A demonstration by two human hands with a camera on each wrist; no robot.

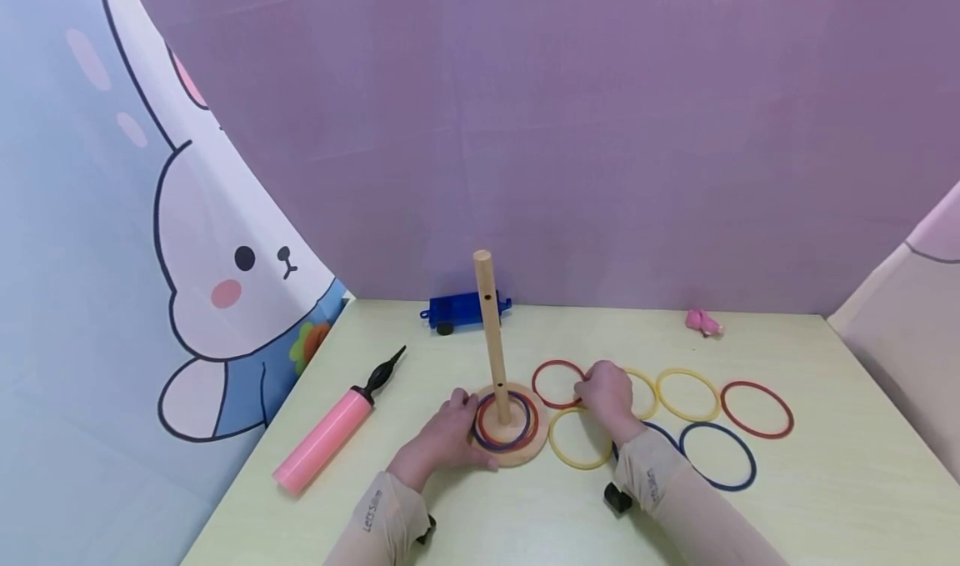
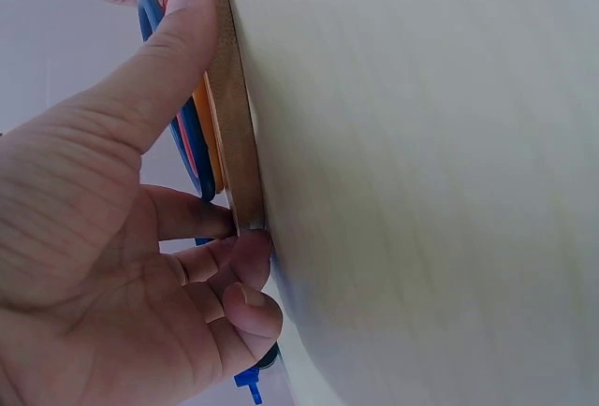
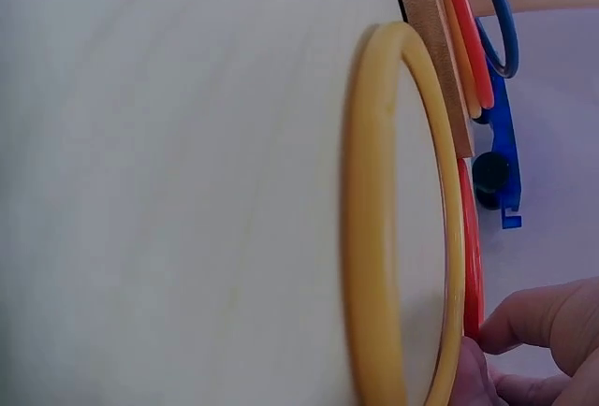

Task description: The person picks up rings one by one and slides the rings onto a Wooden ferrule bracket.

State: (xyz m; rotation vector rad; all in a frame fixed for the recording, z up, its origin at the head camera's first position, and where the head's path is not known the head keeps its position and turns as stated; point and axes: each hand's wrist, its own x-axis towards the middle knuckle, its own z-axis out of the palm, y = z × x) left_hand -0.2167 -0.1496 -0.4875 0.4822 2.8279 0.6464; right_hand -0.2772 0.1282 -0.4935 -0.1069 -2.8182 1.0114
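Observation:
My left hand [image 1: 446, 433] grips the edge of a round wooden base [image 1: 538, 448], thumb at the near side and fingers around the far side. A wooden peg [image 1: 491, 333] stands upright on this base, with a blue ring [image 1: 480, 441], a red ring and an orange one around its foot. Just right of the base, my right hand [image 1: 611, 395] pinches the right edge of a red ring [image 1: 557, 362] between thumb and finger. In the right wrist view that red ring [image 3: 472, 256] shows behind a yellow ring [image 3: 368, 219].
Further right lie two more yellow rings [image 1: 688, 371], a red ring [image 1: 757, 385] and two blue rings [image 1: 731, 488]. A pink hand pump [image 1: 326, 441] lies at the left. Behind the peg stands a blue toy cart [image 1: 453, 309]; a small pink toy [image 1: 703, 323] lies at the back right.

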